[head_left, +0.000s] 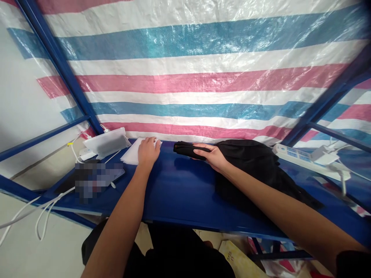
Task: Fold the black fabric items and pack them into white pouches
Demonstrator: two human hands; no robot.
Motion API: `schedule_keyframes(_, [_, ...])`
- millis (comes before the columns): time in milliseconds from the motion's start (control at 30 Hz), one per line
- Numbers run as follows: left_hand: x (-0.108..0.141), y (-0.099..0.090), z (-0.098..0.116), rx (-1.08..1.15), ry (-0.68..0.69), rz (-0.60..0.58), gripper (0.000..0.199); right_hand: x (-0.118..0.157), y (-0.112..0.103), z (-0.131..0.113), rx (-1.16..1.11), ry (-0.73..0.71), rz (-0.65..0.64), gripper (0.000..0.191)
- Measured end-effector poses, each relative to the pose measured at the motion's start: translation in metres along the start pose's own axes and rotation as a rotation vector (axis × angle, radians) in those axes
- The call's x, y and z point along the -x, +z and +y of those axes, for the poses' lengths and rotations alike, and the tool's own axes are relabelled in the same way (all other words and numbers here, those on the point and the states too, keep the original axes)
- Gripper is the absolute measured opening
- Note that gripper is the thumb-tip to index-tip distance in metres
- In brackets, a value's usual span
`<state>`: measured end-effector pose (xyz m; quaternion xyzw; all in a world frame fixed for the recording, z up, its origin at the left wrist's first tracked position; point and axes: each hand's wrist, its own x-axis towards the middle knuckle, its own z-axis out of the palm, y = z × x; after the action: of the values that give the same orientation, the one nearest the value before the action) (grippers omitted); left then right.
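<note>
My right hand (213, 155) is closed round a folded black cloth (187, 149), thumb on its near side and fingers behind. This compact bundle is held just over the blue tabletop (179, 193). My left hand (149, 150) lies palm down on a thin white stack (131, 153) that looks like paper or plastic sheets, fingers stretched forward and thumb apart. Right beside my right hand, a larger black garment (249, 158) is spread loosely over the table, partly under my forearm.
A white power strip (301, 156) with plugs lies at the right. On the left are a white box-like item (107, 143), white cables (48, 204) and a partly blurred phone-like object (116, 175). Blue frame posts (58, 65) and a striped plastic sheet (188, 85) enclose the table.
</note>
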<state>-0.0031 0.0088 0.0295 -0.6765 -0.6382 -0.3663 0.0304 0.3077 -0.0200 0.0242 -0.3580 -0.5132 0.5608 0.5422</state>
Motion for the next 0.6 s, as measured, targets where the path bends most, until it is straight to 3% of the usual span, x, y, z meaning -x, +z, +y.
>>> schedule_keyframes(67, [-0.004,-0.005,-0.02,-0.219,-0.164,-0.111,0.043,-0.001,-0.002,0.002,-0.009,0.02,0.038,0.049])
schedule_keyframes(133, [-0.007,-0.009,-0.035,-0.273,-0.281,-0.229,0.043,-0.003,-0.004,0.004,-0.016,0.036,0.048,0.052])
schedule_keyframes(200, [-0.007,-0.011,-0.044,-0.262,-0.328,-0.276,0.043,-0.004,-0.005,0.006,-0.015,0.032,0.048,0.053])
schedule_keyframes(400, [-0.008,-0.01,-0.048,-0.262,-0.239,-0.256,0.038,-0.005,-0.007,0.009,-0.015,0.035,0.061,0.053])
schedule_keyframes(533, [-0.011,-0.009,-0.049,-0.227,-0.197,-0.201,0.062,-0.005,-0.008,0.01,-0.009,0.043,0.061,0.054])
schedule_keyframes(600, [-0.012,-0.01,-0.049,-0.248,-0.19,-0.18,0.061,-0.005,-0.008,0.01,-0.007,0.036,0.051,0.054])
